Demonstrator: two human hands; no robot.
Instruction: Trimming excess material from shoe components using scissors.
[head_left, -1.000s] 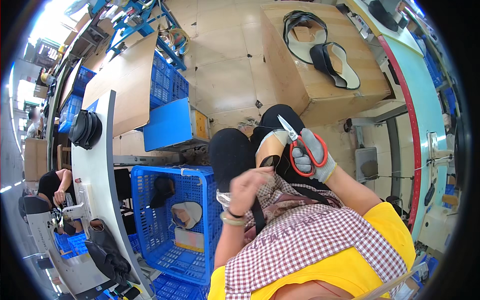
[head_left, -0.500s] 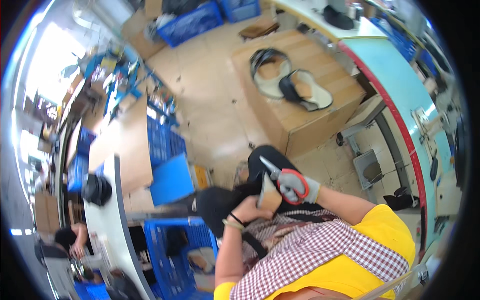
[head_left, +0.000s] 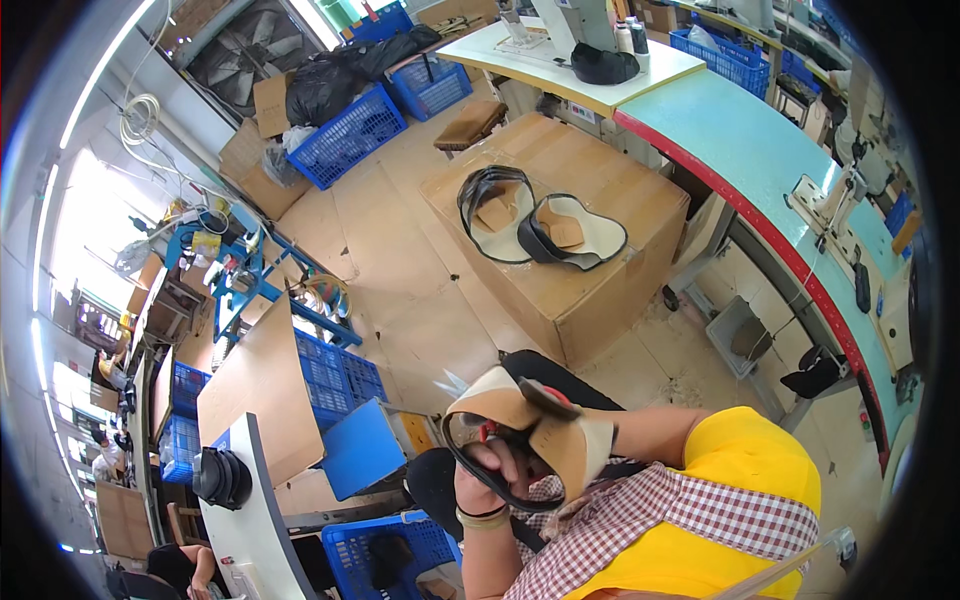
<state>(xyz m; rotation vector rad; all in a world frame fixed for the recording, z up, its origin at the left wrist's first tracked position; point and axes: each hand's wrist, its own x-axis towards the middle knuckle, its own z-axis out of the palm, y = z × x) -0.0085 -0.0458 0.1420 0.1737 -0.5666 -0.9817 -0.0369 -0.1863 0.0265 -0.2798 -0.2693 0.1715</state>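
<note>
My left hand (head_left: 487,470) is closed on the near edge of an unfinished cap (head_left: 583,450), a pale shell with tan panels and a dark rim, held tilted above my lap. Its fingers show through the cap's opening. My right forearm (head_left: 650,433) runs behind the cap, which hides most of that hand. Blades of a pair of scissors (head_left: 452,384) stick out past the cap's far left side, slightly blurred, and a bit of red handle shows behind the dark strap. Two similar unfinished caps (head_left: 590,235) lie side by side on a cardboard box ahead.
The large cardboard box (head_left: 600,315) stands ahead of my knees. A blue crate (head_left: 345,550) sits to my left, beside a white table (head_left: 255,500) bearing black caps (head_left: 220,477). A pale blue worktable (head_left: 740,130) with a red edge curves along the right.
The unfinished cap is now lifted up and opened out in front of my hands. My right hand and scissors have moved left behind it. The head view has shifted.
</note>
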